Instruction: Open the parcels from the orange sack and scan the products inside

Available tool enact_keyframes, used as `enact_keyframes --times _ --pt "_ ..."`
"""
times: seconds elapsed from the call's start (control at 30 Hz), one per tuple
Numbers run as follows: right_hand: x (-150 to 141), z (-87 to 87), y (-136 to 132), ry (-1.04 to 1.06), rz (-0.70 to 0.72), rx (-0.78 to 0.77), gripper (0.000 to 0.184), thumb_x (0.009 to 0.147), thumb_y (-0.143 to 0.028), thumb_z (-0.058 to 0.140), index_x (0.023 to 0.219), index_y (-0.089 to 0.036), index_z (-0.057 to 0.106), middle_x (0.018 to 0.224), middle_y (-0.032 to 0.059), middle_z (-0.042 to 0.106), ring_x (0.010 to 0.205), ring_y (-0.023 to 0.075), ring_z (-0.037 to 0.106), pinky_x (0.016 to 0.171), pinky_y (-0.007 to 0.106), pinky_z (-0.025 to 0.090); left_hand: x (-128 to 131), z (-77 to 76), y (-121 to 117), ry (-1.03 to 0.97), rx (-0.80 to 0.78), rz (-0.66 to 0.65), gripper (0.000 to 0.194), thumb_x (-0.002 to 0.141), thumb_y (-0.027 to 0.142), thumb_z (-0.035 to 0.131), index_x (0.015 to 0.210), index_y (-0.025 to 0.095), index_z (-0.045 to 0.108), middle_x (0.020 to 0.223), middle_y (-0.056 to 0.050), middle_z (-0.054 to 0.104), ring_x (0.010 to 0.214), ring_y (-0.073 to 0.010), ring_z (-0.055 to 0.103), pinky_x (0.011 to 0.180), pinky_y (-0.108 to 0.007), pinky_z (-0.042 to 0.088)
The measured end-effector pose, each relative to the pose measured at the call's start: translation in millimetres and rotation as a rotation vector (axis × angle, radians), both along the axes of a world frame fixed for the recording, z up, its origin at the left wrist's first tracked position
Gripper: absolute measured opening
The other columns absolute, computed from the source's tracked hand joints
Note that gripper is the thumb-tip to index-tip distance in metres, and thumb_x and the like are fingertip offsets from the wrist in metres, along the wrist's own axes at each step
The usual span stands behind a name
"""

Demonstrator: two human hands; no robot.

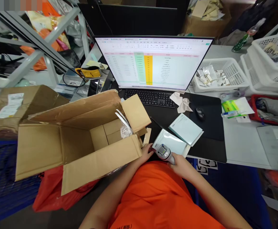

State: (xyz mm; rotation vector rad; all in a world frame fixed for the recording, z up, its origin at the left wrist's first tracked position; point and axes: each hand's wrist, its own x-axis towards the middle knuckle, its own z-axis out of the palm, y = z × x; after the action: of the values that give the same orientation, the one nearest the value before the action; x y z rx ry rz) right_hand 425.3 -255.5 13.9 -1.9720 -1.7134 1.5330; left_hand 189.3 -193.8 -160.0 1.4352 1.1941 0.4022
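Note:
My right hand (180,163) is closed round the handle of a grey barcode scanner (164,151), whose head points at a pale flat packet (171,142) on the desk edge. My left hand (146,150) rests beside the scanner head, fingers curled at the near corner of that packet, touching the flap of an open cardboard box (81,140). Whether it grips the packet I cannot make out. A second pale packet (186,128) lies just behind. Inside the box are smaller cardboard boxes and a clear bag (125,130).
A monitor (153,62) showing a spreadsheet and a black keyboard (149,98) stand behind. A mouse (199,113) sits on a black mat, crumpled paper (181,102) near it. White baskets (221,74) are at right, a closed carton (21,105) at left, a red bag (50,194) below the box.

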Motion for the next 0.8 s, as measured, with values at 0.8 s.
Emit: enact_keyframes --times 0.8 --pt "16.4 -30.0 -3.8 0.057 -0.229 0.024 0.054 0.079 -0.041 0.054 0.129 -0.02 0.059 0.099 0.01 0.075 0.083 0.0279 0.072 0.077 0.037 0.053 -9.9 8.3 -6.2 0.07 0.02 -0.104 0.067 0.083 0.035 0.066 0.148 0.026 0.052 0.147 -0.012 0.054 0.134 -0.0339 0.05 0.118 -0.052 0.038"
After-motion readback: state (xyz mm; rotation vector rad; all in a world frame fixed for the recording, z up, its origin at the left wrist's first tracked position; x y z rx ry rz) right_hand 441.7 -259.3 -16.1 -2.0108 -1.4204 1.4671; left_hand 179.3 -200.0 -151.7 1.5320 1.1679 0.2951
